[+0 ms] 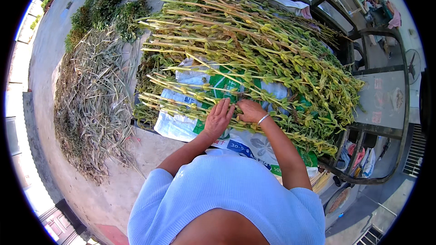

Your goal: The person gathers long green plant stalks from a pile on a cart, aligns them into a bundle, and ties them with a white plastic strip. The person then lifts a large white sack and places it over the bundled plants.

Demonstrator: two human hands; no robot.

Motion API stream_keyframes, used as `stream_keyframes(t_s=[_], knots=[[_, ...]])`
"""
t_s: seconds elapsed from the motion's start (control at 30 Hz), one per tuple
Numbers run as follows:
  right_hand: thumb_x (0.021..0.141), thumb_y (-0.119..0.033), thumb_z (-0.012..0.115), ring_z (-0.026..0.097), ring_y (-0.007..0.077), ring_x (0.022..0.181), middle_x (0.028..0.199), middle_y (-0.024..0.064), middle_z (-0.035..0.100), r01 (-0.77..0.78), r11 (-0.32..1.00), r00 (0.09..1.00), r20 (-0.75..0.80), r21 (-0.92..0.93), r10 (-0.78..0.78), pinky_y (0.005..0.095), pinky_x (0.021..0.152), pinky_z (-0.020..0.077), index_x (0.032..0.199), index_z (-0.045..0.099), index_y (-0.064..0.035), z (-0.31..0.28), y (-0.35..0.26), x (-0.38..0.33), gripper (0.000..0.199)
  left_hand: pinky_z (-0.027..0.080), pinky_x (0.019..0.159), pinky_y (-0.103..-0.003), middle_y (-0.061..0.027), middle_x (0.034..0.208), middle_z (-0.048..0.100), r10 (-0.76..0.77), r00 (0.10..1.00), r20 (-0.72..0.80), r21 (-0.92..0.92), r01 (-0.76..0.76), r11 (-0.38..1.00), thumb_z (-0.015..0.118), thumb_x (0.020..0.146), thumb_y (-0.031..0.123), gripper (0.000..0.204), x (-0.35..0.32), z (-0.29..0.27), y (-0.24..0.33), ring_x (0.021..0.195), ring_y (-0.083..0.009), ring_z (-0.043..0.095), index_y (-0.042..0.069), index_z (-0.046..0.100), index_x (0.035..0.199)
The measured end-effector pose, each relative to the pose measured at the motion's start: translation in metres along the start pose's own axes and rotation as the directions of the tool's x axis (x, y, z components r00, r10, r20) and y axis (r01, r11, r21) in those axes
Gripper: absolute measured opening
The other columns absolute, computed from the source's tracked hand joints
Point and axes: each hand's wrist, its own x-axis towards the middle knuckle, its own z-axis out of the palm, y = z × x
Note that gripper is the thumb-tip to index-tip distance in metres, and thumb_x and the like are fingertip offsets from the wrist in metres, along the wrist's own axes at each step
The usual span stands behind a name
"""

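Long cut sesame stalks point(213, 34), yellow-green and lined with pods, lie side by side in a thick layer over printed white and green woven sacks point(175, 120). Near the front edge of the layer, my left hand point(219, 117) rests on a few stalks with its fingers stretched out. Close beside it, my right hand point(250, 110), with a white bracelet at the wrist, is closed with its fingers curled down on the nearer stalks point(200, 97). Its fingertips are partly hidden among pods and leaves.
The stalks lie on a dark metal-framed cart bed, its end rail point(402, 109) at the right. Dry grey-green stems point(97, 95) cover concrete at the left, with leafy green plants point(106, 7) beyond. A round tray point(338, 199) and a fan point(412, 63) stand at the right.
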Motion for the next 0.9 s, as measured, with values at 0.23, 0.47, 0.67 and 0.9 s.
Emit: stream_keyframes(t_s=[0.23, 0.47, 0.67, 0.9], knots=[[0.068, -0.025, 0.076, 0.055, 0.0290, 0.105, 0.107, 0.0109, 0.056, -0.119, 0.961, 0.962, -0.269, -0.250, 0.049, 0.0433, 0.082, 0.0470, 0.111, 0.057, -0.0083, -0.054, -0.028, -0.009, 0.050, 0.042, 0.083, -0.039, -0.0101, 0.122, 0.055, -0.048, 0.980, 0.191, 0.209, 0.008, 0.978, 0.054, 0.082, 0.019, 0.047, 0.004, 0.012, 0.011, 0.109, -0.0231, 0.052, 0.009, 0.053, 0.128], [0.069, -0.022, 0.076, 0.050, 0.0241, 0.106, 0.108, 0.0050, 0.056, -0.364, 0.810, 0.813, -0.582, -0.460, 0.035, 0.0516, 0.086, 0.0384, 0.109, 0.056, -0.0114, -0.058, 0.008, 0.010, 0.046, 0.042, 0.082, -0.040, -0.0102, 0.125, 0.054, -0.045, 0.976, 0.212, 0.241, -0.008, 0.971, 0.054, 0.083, 0.021, 0.048, 0.000, 0.017, 0.015, 0.112, -0.0236, 0.051, 0.008, 0.052, 0.129], [0.076, -0.023, 0.069, 0.054, 0.0236, 0.089, 0.083, 0.0045, 0.057, -0.248, 0.815, 0.847, -0.526, -0.524, -0.081, 0.0472, 0.083, 0.0372, 0.090, 0.061, -0.0109, -0.056, 0.004, 0.009, 0.020, 0.042, 0.082, -0.042, -0.0114, 0.125, 0.053, -0.051, 0.985, 0.167, 0.193, 0.018, 0.981, 0.053, 0.083, 0.019, 0.045, -0.009, 0.028, 0.014, 0.112, -0.0247, 0.050, 0.008, 0.054, 0.127], [0.073, -0.033, 0.072, 0.057, 0.0218, 0.084, 0.080, 0.0031, 0.058, -0.055, 0.893, 0.919, -0.373, -0.448, -0.130, 0.0377, 0.068, 0.0445, 0.084, 0.060, -0.0109, -0.037, -0.010, -0.008, 0.028, 0.041, 0.083, -0.039, -0.0108, 0.120, 0.054, -0.051, 0.984, 0.170, 0.221, 0.013, 0.975, 0.052, 0.083, 0.021, 0.043, -0.007, 0.023, 0.016, 0.113, -0.0257, 0.049, 0.008, 0.055, 0.124]])
